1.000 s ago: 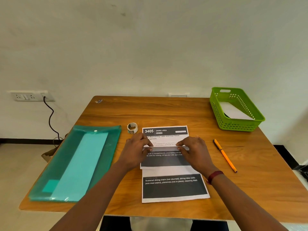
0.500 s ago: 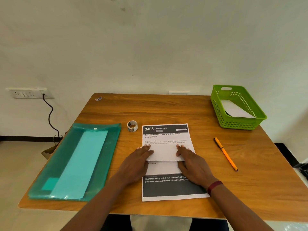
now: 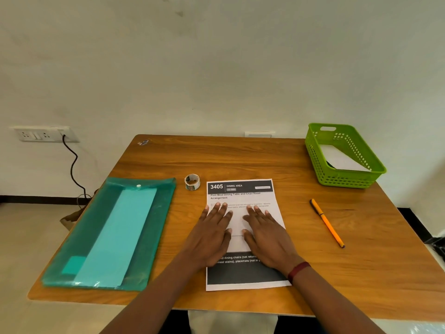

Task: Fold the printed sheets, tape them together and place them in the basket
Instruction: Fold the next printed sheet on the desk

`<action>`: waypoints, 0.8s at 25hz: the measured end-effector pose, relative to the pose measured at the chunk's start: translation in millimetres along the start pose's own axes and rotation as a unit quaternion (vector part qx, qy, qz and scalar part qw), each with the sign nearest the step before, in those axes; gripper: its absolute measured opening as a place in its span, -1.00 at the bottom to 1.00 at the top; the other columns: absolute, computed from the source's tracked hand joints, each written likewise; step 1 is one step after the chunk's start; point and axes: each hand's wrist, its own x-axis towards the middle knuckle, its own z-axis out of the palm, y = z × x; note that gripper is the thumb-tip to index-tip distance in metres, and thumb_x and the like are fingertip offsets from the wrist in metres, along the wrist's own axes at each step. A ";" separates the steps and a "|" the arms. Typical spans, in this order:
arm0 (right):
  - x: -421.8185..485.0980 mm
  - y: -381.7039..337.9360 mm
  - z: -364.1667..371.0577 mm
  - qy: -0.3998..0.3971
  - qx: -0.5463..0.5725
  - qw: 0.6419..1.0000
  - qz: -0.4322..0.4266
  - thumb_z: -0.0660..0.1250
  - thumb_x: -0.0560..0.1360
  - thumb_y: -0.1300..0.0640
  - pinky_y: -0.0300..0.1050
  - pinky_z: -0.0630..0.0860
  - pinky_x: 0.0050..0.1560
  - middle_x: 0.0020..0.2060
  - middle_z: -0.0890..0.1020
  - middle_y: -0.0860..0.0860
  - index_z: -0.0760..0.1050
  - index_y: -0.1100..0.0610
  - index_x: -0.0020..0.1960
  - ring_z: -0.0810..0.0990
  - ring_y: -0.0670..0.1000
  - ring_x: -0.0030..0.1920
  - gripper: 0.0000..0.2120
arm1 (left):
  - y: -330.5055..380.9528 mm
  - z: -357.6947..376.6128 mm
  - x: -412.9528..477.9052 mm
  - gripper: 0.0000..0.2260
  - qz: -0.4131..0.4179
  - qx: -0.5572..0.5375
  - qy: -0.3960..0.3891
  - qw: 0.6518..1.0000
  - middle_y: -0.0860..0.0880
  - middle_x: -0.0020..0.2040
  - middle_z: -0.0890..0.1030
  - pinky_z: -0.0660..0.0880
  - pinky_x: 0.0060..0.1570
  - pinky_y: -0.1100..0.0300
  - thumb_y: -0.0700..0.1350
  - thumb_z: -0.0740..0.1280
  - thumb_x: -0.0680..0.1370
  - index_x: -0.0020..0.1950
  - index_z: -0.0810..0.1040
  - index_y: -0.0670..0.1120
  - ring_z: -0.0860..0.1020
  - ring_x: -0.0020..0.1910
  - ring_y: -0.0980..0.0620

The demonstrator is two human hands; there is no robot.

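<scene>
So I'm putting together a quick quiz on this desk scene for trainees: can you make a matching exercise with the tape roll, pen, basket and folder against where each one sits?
Things:
1. tape roll
2. pen
3. basket
4. folder

Places:
A. far right corner of the table
B. left side of the table
C. just left of the printed sheet, by its top corner
D. to the right of the printed sheet, level with its middle

Pairs: 1-C, 2-D, 3-A, 4-B
</scene>
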 end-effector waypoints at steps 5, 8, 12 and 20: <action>12.8 -20.8 14.6 -0.067 -0.002 0.997 0.028 -0.09 0.67 -0.07 0.02 -0.12 0.56 0.59 -0.05 0.08 -0.10 0.12 0.59 -0.14 0.05 0.57 -0.44 | 15.1 13.5 14.2 -0.45 -0.043 0.025 -0.041 0.998 -0.11 0.62 -0.04 -0.17 0.52 -0.05 0.05 -0.01 0.66 0.60 -0.04 -0.10 -0.13 0.59 -0.08; 10.7 -16.7 21.7 -0.075 -0.019 0.996 0.034 -0.18 0.66 -0.13 0.02 -0.19 0.56 0.59 -0.09 0.06 -0.13 0.10 0.59 -0.18 0.05 0.57 -0.43 | 7.7 22.3 12.3 -0.45 -0.063 0.024 -0.049 0.997 -0.08 0.62 -0.08 -0.19 0.52 -0.05 0.13 -0.12 0.66 0.61 -0.09 -0.06 -0.15 0.58 -0.06; 7.2 -2.8 23.5 -0.070 -0.026 0.995 0.058 -0.23 0.59 -0.30 0.00 -0.26 0.52 0.56 -0.22 0.03 -0.23 0.07 0.58 -0.26 0.05 0.56 -0.30 | -2.8 25.7 7.6 -0.35 -0.090 0.021 -0.044 0.995 -0.07 0.61 -0.15 -0.25 0.50 -0.01 0.27 -0.23 0.60 0.60 -0.16 -0.05 -0.20 0.58 -0.06; -1.8 14.8 21.9 -0.069 -0.042 0.991 0.104 -0.35 0.48 -0.44 0.00 -0.29 0.50 0.56 -0.25 0.06 -0.26 0.09 0.58 -0.30 0.05 0.54 -0.14 | -6.3 26.2 4.6 -0.24 -0.128 0.004 -0.043 0.991 -0.05 0.60 -0.22 -0.27 0.51 -0.02 0.38 -0.30 0.53 0.60 -0.22 -0.06 -0.27 0.56 -0.05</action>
